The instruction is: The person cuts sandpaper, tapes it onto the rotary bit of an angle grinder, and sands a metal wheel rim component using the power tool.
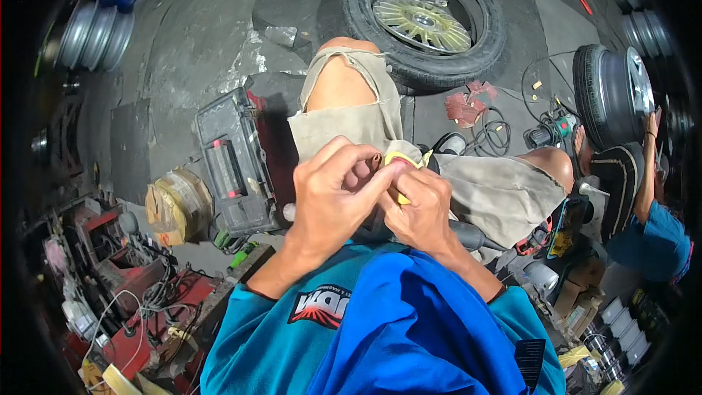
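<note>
In front of my lap my two hands meet at a small, bent yellow strip [401, 156], whose exact kind I cannot make out. My right hand [418, 205] is closed round it, and yellow shows above and below the fingers. My left hand [329, 184] has curled fingers, its thumb pressing on the strip. A small brown bit [376, 161] shows by the left fingertips. Beneath the hands, a grey-beige cloth [351, 128] covers part of my legs.
A tyre [358, 22] lies ahead with a spoked wheel [424, 22] inside it. To the left are a black toolbox [234, 161] and a tape roll [179, 205]. At right, a green power tool [559, 126] lies near another person's hand [653, 121] on an upright wheel [614, 95].
</note>
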Demonstrator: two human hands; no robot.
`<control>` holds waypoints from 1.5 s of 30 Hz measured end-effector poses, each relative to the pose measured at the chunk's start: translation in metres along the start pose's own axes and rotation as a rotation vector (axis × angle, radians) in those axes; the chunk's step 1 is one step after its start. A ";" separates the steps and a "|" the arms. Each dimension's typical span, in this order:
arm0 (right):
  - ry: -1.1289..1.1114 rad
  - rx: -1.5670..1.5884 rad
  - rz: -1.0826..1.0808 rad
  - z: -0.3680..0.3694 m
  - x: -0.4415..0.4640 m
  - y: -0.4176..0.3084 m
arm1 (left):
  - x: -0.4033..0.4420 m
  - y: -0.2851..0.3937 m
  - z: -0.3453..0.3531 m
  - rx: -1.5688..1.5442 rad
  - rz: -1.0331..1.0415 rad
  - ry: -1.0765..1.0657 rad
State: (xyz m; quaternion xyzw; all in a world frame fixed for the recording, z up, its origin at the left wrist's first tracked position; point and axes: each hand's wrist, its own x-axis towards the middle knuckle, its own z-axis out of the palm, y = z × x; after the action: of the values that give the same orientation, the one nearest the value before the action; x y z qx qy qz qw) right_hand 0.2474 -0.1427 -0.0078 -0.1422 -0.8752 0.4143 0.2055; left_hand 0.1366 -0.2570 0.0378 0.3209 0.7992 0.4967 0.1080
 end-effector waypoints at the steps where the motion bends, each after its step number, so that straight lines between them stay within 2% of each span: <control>1: 0.018 0.020 0.002 0.001 0.001 -0.001 | -0.001 0.000 0.005 0.049 0.040 0.051; 3: 0.041 0.038 0.005 0.000 0.001 -0.001 | -0.003 -0.001 0.007 0.059 0.058 0.066; 5: -0.032 0.190 0.052 -0.002 0.001 -0.001 | -0.004 0.000 0.006 0.069 0.076 0.078; 6: -0.028 0.191 0.053 -0.007 0.004 -0.001 | -0.004 -0.002 0.000 0.046 0.047 0.012; 8: -0.331 0.382 0.148 -0.023 0.011 0.002 | -0.001 -0.008 -0.010 0.024 0.021 -0.057; 9: -0.417 0.358 0.126 -0.026 0.010 0.009 | 0.005 -0.016 -0.015 -0.049 0.027 -0.179; 14: -0.370 0.423 -0.042 -0.015 0.014 0.021 | 0.049 -0.051 -0.028 -0.424 0.082 -0.665; 15: -0.331 0.377 -0.021 -0.017 0.015 0.015 | 0.053 -0.053 -0.030 -0.424 0.084 -0.660; 17: -0.287 0.328 0.005 -0.016 0.013 0.008 | 0.058 -0.054 -0.032 -0.520 -0.057 -0.787; 18: -0.226 0.256 -0.013 -0.013 0.011 0.008 | 0.056 -0.052 -0.031 -0.521 -0.055 -0.793; 20: -0.166 0.186 -0.024 -0.012 0.010 0.005 | 0.042 -0.042 -0.029 -0.490 -0.264 -0.580; 22: -0.122 0.023 -0.047 -0.015 0.012 -0.002 | 0.030 -0.037 -0.025 -0.453 -0.236 -0.508; 25: -0.179 -0.080 -0.050 -0.024 0.016 -0.009 | 0.019 -0.024 -0.024 -0.414 -0.224 -0.338; 30: -0.235 -0.091 -0.027 -0.035 0.020 -0.013 | 0.007 -0.017 -0.015 -0.389 -0.241 -0.235; 32: -0.274 -0.100 0.018 -0.036 0.020 -0.010 | 0.008 -0.020 -0.014 -0.379 -0.224 -0.250; 36: -0.246 -0.025 -0.075 -0.034 0.022 0.004 | 0.014 -0.027 -0.014 -0.391 -0.185 -0.279; 39: -0.288 0.066 -0.097 -0.033 0.026 0.012 | 0.024 -0.037 -0.023 -0.479 -0.240 -0.388; 41: -0.333 0.126 -0.095 -0.033 0.029 0.017 | 0.039 -0.049 -0.031 -0.496 -0.272 -0.615; 42: -0.376 0.220 -0.072 -0.032 0.030 0.019 | 0.046 -0.056 -0.030 -0.496 -0.272 -0.616; 44: -0.420 0.314 -0.048 -0.028 0.028 0.023 | 0.062 -0.072 -0.027 -0.666 -0.133 -0.804; 45: -0.410 0.378 -0.045 -0.023 0.027 0.025 | 0.071 -0.073 -0.032 -0.648 -0.200 -0.911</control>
State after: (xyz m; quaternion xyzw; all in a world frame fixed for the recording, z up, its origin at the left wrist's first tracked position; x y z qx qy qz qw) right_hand 0.2373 -0.1006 -0.0075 0.0051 -0.8087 0.5855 0.0562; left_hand 0.0366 -0.2585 0.0006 0.3760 0.5052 0.5154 0.5811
